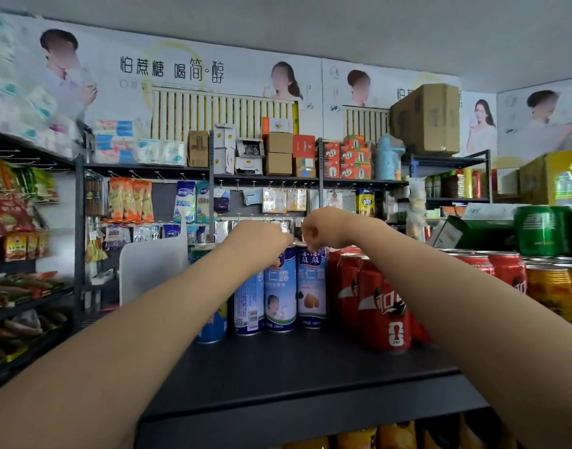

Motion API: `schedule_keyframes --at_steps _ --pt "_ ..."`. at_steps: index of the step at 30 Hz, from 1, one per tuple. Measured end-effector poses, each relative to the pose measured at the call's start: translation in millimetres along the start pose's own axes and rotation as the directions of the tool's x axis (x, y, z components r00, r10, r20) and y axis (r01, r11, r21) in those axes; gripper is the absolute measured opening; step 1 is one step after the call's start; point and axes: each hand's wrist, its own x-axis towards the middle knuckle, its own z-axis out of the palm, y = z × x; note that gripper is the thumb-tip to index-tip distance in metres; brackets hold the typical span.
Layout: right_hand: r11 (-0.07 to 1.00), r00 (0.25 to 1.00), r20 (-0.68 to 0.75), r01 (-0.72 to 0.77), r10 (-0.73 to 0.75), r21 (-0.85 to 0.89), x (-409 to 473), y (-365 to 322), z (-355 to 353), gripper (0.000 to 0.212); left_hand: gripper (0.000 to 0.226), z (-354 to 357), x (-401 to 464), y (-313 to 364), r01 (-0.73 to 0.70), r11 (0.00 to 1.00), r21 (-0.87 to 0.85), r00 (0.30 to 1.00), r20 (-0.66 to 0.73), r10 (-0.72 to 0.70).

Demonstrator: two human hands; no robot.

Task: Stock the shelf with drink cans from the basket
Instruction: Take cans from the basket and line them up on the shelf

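Drink cans [280, 290] stand upright on the dark shelf [278, 367], blue-and-white ones in a tight cluster toward 12 o'clock of the shelf top, touching each other side by side. Both arms reach in from 6 o'clock. Left hand [262, 238] sits over the top of the blue-and-white cans, fingers curled downward at a rim; looks like it pinches a can top, but the fingertips are hidden behind the hand, so whether it really grips cannot be told for sure. Right hand [317, 233] is just beside it, at about 1 o'clock from it, fingers curled into a loose fist above the neighbouring can; whether it holds anything is not clear. Red cans [381, 309] packed in a block at 3 o'clock of the blue ones, touching them; yellow-orange cans [550, 290] further out at 3 o'clock, green cans [537, 230] behind those. White divider card [152, 270] stands at 9 o'clock of the blue cans. Basket not in view, so how many cans remain to stock cannot be judged. Progress guess: well under way, several rows already placed at the back; front half of the shelf toward 6 o'clock bare, so room is left. Current step reads as setting or straightening a can in the back row.
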Motion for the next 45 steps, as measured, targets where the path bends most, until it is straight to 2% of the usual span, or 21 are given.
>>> schedule_keyframes --at_steps 3,5,8,12,17,20,22,25,27,29,33,35,40,42,45 --pt "0.998 1.000 0.010 0.029 -0.028 -0.052 2.2 0.9 -3.7 0.008 0.026 -6.1 6.5 4.2 -0.055 0.988 0.144 0.998 0.025 0.052" --pt "0.997 0.999 0.001 0.053 -0.053 -0.049 1.6 3.8 -4.6 0.013 0.025 -6.4 7.5 3.4 -0.098 0.979 0.180 0.995 0.038 0.093" --pt "0.997 0.998 -0.016 0.067 -0.068 -0.026 -1.5 8.1 -2.8 0.016 0.024 -5.8 3.3 -2.0 -0.141 0.973 0.181 0.990 0.018 0.140" --pt "0.997 0.993 -0.086 0.077 -0.078 -0.008 -6.0 11.0 3.1 0.017 0.035 -7.2 1.2 -8.1 -0.166 0.973 0.160 0.984 -0.036 0.174" --pt "0.998 0.988 -0.152 0.035 -0.043 -0.050 -7.5 12.5 10.0 0.019 0.044 1.3 2.7 -13.2 -0.141 0.977 0.160 0.983 -0.093 0.157" --pt "0.999 0.982 -0.189 0.004 -0.012 -0.047 -7.1 13.4 15.7 0.019 0.039 5.6 -2.7 -12.7 -0.114 0.982 0.149 0.982 -0.133 0.134" --pt "0.999 0.978 -0.209 -0.027 0.017 -0.042 -6.0 12.0 19.7 0.019 0.034 8.0 -3.4 -9.7 -0.066 0.992 0.107 0.989 -0.124 0.079" --pt "0.997 0.973 -0.218 -0.073 0.069 -0.012 -5.6 7.2 21.1 0.020 0.016 10.4 0.5 -11.6 0.038 0.991 -0.131 0.992 -0.117 -0.053" --pt "0.996 0.974 -0.210 -0.086 0.086 0.009 -5.5 5.2 20.1 0.019 0.016 9.8 1.0 -14.2 0.060 0.946 -0.317 0.991 -0.097 -0.095" --pt "0.996 0.976 -0.198 -0.090 0.092 0.018 -5.0 6.3 19.5 0.018 0.020 8.2 0.9 -11.0 0.052 0.915 -0.400 0.991 -0.089 -0.096" --pt "0.997 0.979 -0.189 -0.072 0.073 0.008 -7.1 9.6 17.3 0.017 0.024 10.6 5.8 -3.4 0.027 0.913 -0.408 0.987 -0.132 -0.088" --pt "0.997 0.979 -0.190 -0.080 0.080 0.006 -9.7 9.0 16.9 0.017 0.025 12.9 7.6 -2.3 0.038 0.883 -0.468 0.986 -0.125 -0.109" --pt "0.995 0.962 -0.255 -0.087 0.094 0.040 -12.0 5.6 20.3 0.022 0.028 9.5 -4.1 -13.1 0.045 0.836 -0.546 0.985 -0.114 -0.127" --pt "0.996 0.954 -0.294 -0.039 0.062 0.084 -11.5 -3.6 22.4 0.024 0.026 9.2 -14.0 -27.3 0.128 0.867 -0.481 0.980 -0.071 -0.185" --pt "0.995 0.968 -0.252 0.021 0.004 0.095 -9.2 -20.8 27.4 0.023 0.021 12.5 -23.6 -33.5 0.200 0.904 -0.379 0.979 0.030 -0.204"
